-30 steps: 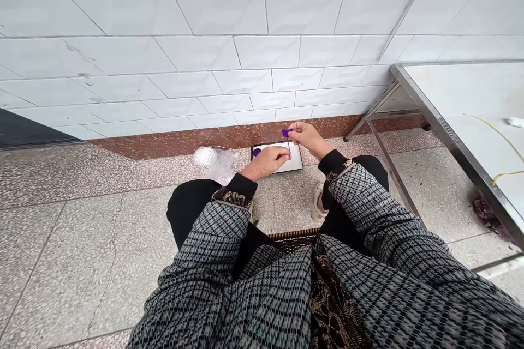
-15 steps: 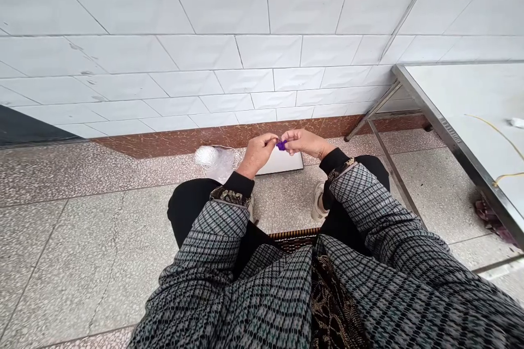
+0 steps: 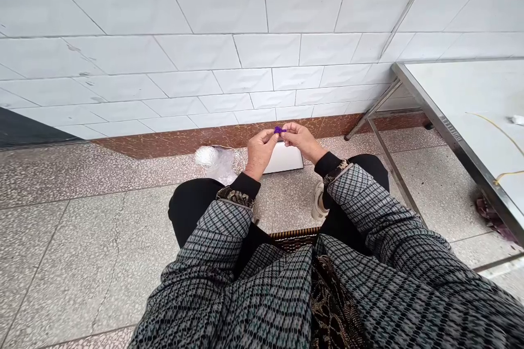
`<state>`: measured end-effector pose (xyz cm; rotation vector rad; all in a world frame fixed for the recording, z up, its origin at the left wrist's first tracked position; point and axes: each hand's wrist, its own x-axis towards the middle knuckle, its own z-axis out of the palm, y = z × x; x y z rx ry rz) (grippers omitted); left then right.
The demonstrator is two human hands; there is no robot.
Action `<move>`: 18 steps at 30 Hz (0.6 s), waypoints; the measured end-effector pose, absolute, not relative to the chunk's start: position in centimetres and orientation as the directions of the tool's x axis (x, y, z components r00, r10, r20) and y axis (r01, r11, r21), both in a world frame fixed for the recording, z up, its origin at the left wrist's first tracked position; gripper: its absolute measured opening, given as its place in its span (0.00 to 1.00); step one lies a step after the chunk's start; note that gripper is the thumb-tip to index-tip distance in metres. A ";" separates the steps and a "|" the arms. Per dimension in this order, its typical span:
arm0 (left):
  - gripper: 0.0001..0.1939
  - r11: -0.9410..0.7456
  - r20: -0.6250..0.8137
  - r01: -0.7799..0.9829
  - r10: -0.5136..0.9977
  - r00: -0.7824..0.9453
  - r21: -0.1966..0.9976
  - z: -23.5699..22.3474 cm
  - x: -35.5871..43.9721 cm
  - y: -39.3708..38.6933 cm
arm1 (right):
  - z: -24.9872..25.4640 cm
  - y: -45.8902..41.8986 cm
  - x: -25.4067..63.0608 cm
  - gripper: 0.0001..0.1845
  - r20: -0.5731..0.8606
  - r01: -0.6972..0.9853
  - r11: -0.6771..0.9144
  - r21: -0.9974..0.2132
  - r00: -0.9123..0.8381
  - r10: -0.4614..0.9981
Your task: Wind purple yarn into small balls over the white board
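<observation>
A small purple piece that looks like yarn work [image 3: 279, 130] is pinched between my two hands, above the floor near the wall. My left hand [image 3: 260, 150] grips its left side with thumb and fingers pressed together. From the other side, my right hand [image 3: 301, 139] pinches its right end. Whether a thin tool is among the fingers I cannot make out. Below my hands a flat white box or board [image 3: 284, 158] lies on the floor. Left of it sits a ball of white yarn [image 3: 206, 156] beside a crumpled clear plastic bag [image 3: 224, 166].
A metal-framed table with a white top [image 3: 470, 87] stands on the right, with a yellow cord [image 3: 501, 133] on it. A tiled wall [image 3: 204, 54] rises in front. A dark reddish bundle [image 3: 493, 221] lies below the table. Between my knees shows a woven seat edge [image 3: 295, 233].
Both hands have risen slightly toward the wall, and the left hand has shifted right. The purple piece has turned and now shows above the fingertips.
</observation>
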<state>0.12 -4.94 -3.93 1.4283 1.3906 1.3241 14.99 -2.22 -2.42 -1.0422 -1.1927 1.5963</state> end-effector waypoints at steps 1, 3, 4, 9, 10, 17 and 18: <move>0.09 -0.143 0.176 0.239 0.977 -0.122 0.960 -3.8 0.0 -4.9 | -2.3 -2.2 15.1 0.10 -0.135 -0.140 -0.183 -0.973 -0.296 0.945; 0.09 -0.136 0.180 0.285 0.974 -0.134 0.949 -3.8 -0.2 -4.8 | -2.2 -2.2 15.3 0.09 -0.155 -0.116 -0.199 -0.973 -0.311 0.938; 0.08 -0.134 0.183 0.313 0.974 -0.135 0.940 -3.7 -0.3 -4.8 | -2.1 -2.2 15.4 0.09 -0.160 -0.107 -0.201 -0.974 -0.306 0.938; 0.07 -0.126 0.183 0.436 0.979 -0.091 0.891 -3.8 -0.4 -4.9 | -1.9 -2.0 15.7 0.05 -0.177 -0.069 -0.204 -0.976 -0.284 0.942; 0.07 -0.125 0.180 0.447 0.980 -0.083 0.886 -3.8 -0.5 -4.9 | -1.8 -2.0 15.7 0.05 -0.187 -0.057 -0.213 -0.975 -0.295 0.937; 0.07 -0.128 0.161 0.427 0.986 -0.041 0.895 -3.8 -0.4 -5.0 | -1.4 -2.1 15.8 0.07 -0.232 -0.046 -0.262 -0.964 -0.338 0.912; 0.07 -0.126 0.158 0.421 0.986 -0.042 0.898 -3.9 -0.3 -5.0 | -1.4 -2.1 15.8 0.08 -0.239 -0.041 -0.267 -0.963 -0.336 0.911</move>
